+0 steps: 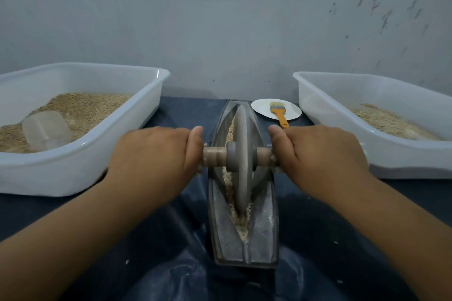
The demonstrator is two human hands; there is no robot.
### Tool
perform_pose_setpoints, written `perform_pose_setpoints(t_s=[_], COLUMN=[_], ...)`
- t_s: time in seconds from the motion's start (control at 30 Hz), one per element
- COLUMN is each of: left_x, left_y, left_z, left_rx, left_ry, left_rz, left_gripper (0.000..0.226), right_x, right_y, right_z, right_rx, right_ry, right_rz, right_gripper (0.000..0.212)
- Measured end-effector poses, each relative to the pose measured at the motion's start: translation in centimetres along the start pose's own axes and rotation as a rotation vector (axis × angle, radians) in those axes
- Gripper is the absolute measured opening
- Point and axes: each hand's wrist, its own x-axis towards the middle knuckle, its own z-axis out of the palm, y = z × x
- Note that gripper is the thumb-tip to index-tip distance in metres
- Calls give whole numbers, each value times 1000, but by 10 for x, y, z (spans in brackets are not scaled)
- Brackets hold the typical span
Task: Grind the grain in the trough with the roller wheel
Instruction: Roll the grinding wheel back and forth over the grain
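Note:
A grey boat-shaped trough (221, 237) lies lengthwise before me on a dark blue cloth. Pale grain (230, 190) fills its central groove. The grey roller wheel (242, 161) stands upright in the groove, about midway along the trough. A wooden axle handle (215, 156) runs through the wheel's hub. My left hand (156, 154) grips the handle's left end, fingers curled over it. My right hand (318, 151) grips the right end the same way. Both handle ends are hidden under the hands.
A white tub (80, 166) of whole grain with a clear plastic scoop (46, 129) stands at the left. A second white tub (401, 159) with ground grain stands at the right. Behind the trough, a white plate (263, 106) carries an orange brush (280, 115). A wall rises close behind.

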Motion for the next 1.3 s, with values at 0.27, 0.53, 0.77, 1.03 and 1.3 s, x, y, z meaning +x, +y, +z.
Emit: perform_pose_setpoints(t_s=[0.27, 0.53, 0.77, 1.03, 1.3], left_x=[11, -2, 12, -5, 3], left_y=[6, 4, 6, 1, 2], left_z=[-1, -11, 1, -10, 1], left_rx=[50, -4, -11, -28, -31], left_ry=[-127, -44, -81, 20, -84], left_rz=[-60, -30, -97, -12, -102], left_gripper=[56, 51, 54, 47, 51], right_x=[2, -10, 1, -27, -6], right_y=[0, -2, 1, 0, -5], right_z=[3, -4, 5, -12, -8], right_rx=[29, 28, 69, 10, -6], right_ry=[-38, 46, -46, 118, -2], right_rz=[31, -41, 29, -91, -54], right_gripper=[57, 56, 54, 50, 49])
